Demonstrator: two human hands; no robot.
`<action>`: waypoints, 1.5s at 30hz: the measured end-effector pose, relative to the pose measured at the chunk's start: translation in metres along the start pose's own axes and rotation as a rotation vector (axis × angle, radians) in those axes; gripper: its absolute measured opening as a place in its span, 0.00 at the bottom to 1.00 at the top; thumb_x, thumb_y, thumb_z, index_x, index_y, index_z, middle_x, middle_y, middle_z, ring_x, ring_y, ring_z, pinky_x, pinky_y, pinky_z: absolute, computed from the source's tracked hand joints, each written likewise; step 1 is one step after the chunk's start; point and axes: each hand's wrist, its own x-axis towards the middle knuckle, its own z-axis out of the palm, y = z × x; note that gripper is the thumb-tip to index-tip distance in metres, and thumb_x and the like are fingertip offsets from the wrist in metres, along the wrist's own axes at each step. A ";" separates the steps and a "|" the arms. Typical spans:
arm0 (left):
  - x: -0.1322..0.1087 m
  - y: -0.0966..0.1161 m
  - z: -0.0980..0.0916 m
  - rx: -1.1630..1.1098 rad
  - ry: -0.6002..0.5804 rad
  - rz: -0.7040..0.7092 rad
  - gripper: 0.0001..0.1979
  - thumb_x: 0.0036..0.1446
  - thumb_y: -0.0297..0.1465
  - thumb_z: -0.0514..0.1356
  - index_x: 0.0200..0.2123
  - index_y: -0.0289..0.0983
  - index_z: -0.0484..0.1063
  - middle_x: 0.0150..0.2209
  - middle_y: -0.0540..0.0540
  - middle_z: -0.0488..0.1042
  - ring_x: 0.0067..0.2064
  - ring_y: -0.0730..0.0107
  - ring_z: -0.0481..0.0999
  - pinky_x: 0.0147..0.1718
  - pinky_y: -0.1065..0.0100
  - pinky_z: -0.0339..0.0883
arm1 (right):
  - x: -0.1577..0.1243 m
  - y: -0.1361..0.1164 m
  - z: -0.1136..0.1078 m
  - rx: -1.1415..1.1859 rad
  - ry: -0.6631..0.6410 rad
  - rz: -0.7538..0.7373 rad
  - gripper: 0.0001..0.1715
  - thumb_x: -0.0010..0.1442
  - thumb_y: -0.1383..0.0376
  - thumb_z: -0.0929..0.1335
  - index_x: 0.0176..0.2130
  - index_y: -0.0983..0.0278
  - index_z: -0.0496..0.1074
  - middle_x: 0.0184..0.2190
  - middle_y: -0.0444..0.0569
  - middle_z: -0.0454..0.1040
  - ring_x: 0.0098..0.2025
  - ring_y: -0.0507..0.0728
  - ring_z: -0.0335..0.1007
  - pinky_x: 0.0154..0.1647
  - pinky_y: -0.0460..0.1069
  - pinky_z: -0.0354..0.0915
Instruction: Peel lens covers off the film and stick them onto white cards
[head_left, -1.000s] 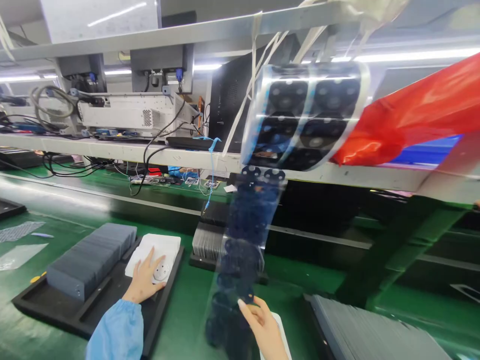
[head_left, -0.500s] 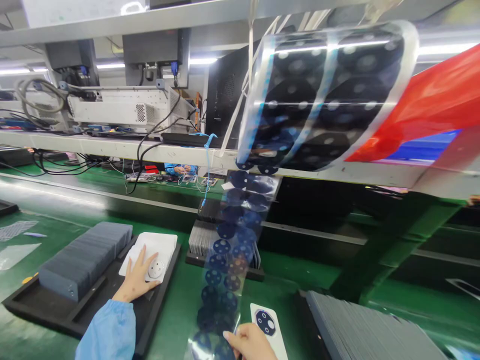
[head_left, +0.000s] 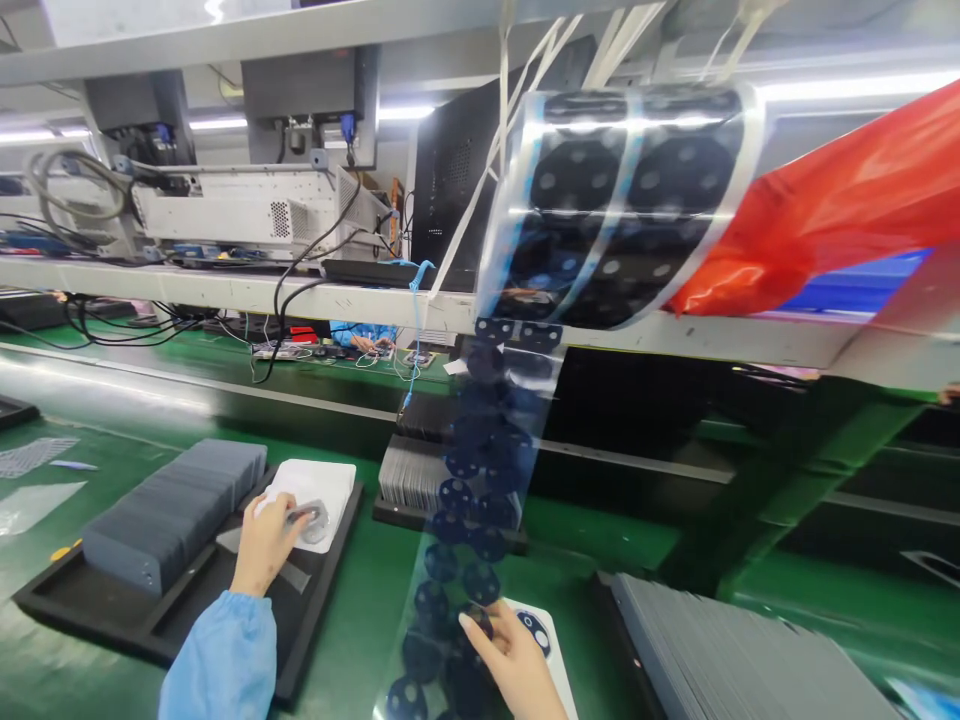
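A long clear strip (head_left: 487, 440) with pairs of round black stickers hangs from a large roll (head_left: 622, 210). My right hand (head_left: 514, 655) is closed at the strip's lower part, thumb and forefinger at one round sticker (head_left: 478, 618). Whether that sticker has come off the strip I cannot tell. Partly behind this hand lies a white panel (head_left: 551, 650) with a round black camera patch. My left hand (head_left: 266, 540) pinches a piece of thin clear film (head_left: 309, 520) over a stack of white sheets (head_left: 330, 480), which rests on a black tray (head_left: 322, 600).
A row of grey panels (head_left: 176, 510) fills the tray's left side. More panels stand in a rack (head_left: 409, 475) behind the strip and at the right (head_left: 750, 650). A shelf (head_left: 375, 310) crosses above the green bench; red plastic (head_left: 825, 210) hangs right. A co-worker's hands (head_left: 371, 343) show far back.
My left hand has gone from lying spread on the white sheets to pinching clear film. My right hand has moved slightly up along the strip. The roll has shifted and the strip swung right.
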 end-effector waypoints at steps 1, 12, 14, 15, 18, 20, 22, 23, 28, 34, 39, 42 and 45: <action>-0.002 0.003 -0.004 -0.012 0.030 0.002 0.16 0.53 0.44 0.57 0.36 0.37 0.71 0.39 0.46 0.76 0.47 0.63 0.72 0.55 0.61 0.58 | -0.002 -0.004 0.000 0.061 -0.006 -0.015 0.38 0.48 0.41 0.67 0.47 0.67 0.63 0.32 0.48 0.72 0.34 0.52 0.70 0.36 0.42 0.65; -0.026 0.093 -0.007 -1.335 -0.351 -0.640 0.23 0.49 0.43 0.62 0.40 0.30 0.73 0.44 0.39 0.75 0.46 0.63 0.75 0.43 0.68 0.71 | -0.018 -0.033 0.008 0.201 0.212 -0.234 0.50 0.56 0.44 0.65 0.65 0.51 0.34 0.52 0.53 0.61 0.49 0.53 0.69 0.53 0.48 0.68; -0.038 0.107 0.000 -1.421 -0.701 -0.645 0.21 0.50 0.42 0.63 0.40 0.30 0.74 0.44 0.39 0.75 0.48 0.65 0.74 0.47 0.70 0.70 | -0.017 -0.029 0.008 0.219 0.268 -0.249 0.50 0.56 0.45 0.65 0.65 0.51 0.34 0.54 0.53 0.59 0.46 0.51 0.71 0.50 0.46 0.69; -0.044 0.113 0.003 -1.454 -0.853 -0.642 0.21 0.51 0.42 0.62 0.41 0.31 0.74 0.44 0.41 0.75 0.48 0.68 0.74 0.48 0.72 0.69 | -0.016 -0.027 0.008 0.233 0.290 -0.262 0.50 0.56 0.46 0.66 0.65 0.50 0.35 0.56 0.53 0.58 0.44 0.51 0.71 0.49 0.45 0.70; -0.058 0.126 0.004 -1.438 -1.140 -0.606 0.19 0.50 0.42 0.64 0.37 0.32 0.75 0.37 0.44 0.77 0.38 0.75 0.76 0.41 0.77 0.69 | -0.014 -0.022 0.011 0.248 0.357 -0.313 0.47 0.57 0.49 0.67 0.65 0.51 0.39 0.59 0.53 0.55 0.43 0.49 0.71 0.48 0.43 0.70; -0.064 0.130 0.003 -1.377 -1.262 -0.586 0.19 0.47 0.42 0.66 0.30 0.29 0.74 0.29 0.44 0.75 0.29 0.77 0.74 0.31 0.77 0.67 | -0.013 -0.021 0.013 0.208 0.398 -0.360 0.42 0.59 0.51 0.66 0.64 0.54 0.44 0.60 0.54 0.55 0.42 0.49 0.71 0.47 0.42 0.71; -0.069 0.130 0.003 -1.326 -1.332 -0.579 0.18 0.44 0.39 0.69 0.25 0.27 0.72 0.24 0.44 0.74 0.24 0.77 0.72 0.26 0.77 0.64 | -0.015 -0.022 0.015 0.076 0.506 -0.451 0.35 0.61 0.53 0.65 0.62 0.58 0.51 0.61 0.55 0.54 0.47 0.52 0.70 0.47 0.45 0.72; -0.070 0.130 0.005 -1.315 -1.343 -0.587 0.19 0.43 0.38 0.69 0.24 0.26 0.72 0.23 0.43 0.73 0.23 0.77 0.71 0.26 0.77 0.63 | -0.016 -0.024 0.016 -0.032 0.583 -0.507 0.32 0.61 0.53 0.64 0.61 0.60 0.55 0.62 0.56 0.52 0.52 0.55 0.67 0.49 0.48 0.71; -0.069 0.130 0.013 -1.357 -1.238 -0.677 0.20 0.45 0.41 0.68 0.29 0.27 0.73 0.25 0.45 0.73 0.23 0.79 0.70 0.24 0.78 0.61 | -0.025 -0.035 0.020 -0.695 0.625 -0.805 0.30 0.59 0.52 0.66 0.57 0.62 0.63 0.64 0.55 0.46 0.65 0.71 0.45 0.55 0.68 0.61; -0.064 0.132 0.012 -1.418 -1.209 -0.825 0.22 0.47 0.46 0.64 0.33 0.30 0.68 0.27 0.46 0.73 0.25 0.70 0.74 0.24 0.71 0.65 | -0.020 -0.025 0.042 -0.806 0.392 -1.156 0.31 0.57 0.41 0.61 0.44 0.61 0.72 0.54 0.50 0.66 0.50 0.61 0.66 0.45 0.53 0.68; -0.063 0.132 0.012 -1.443 -1.215 -0.906 0.20 0.46 0.41 0.66 0.27 0.32 0.62 0.22 0.51 0.69 0.20 0.77 0.70 0.20 0.77 0.54 | -0.013 -0.020 0.058 -0.711 0.573 -1.217 0.24 0.67 0.58 0.54 0.40 0.60 0.75 0.43 0.46 0.73 0.38 0.53 0.68 0.41 0.49 0.62; -0.062 0.133 0.011 -1.467 -1.187 -0.942 0.19 0.47 0.39 0.66 0.26 0.32 0.61 0.20 0.53 0.67 0.17 0.80 0.67 0.18 0.78 0.48 | -0.010 -0.018 0.066 -0.674 0.677 -1.281 0.20 0.67 0.66 0.56 0.39 0.61 0.75 0.38 0.46 0.75 0.39 0.52 0.70 0.46 0.49 0.60; -0.062 0.135 0.008 -1.502 -1.169 -0.982 0.15 0.50 0.36 0.64 0.26 0.32 0.61 0.20 0.53 0.67 0.17 0.81 0.66 0.19 0.78 0.49 | -0.008 -0.011 0.071 -0.693 0.704 -1.332 0.19 0.65 0.71 0.57 0.39 0.64 0.75 0.39 0.46 0.75 0.43 0.54 0.72 0.49 0.50 0.61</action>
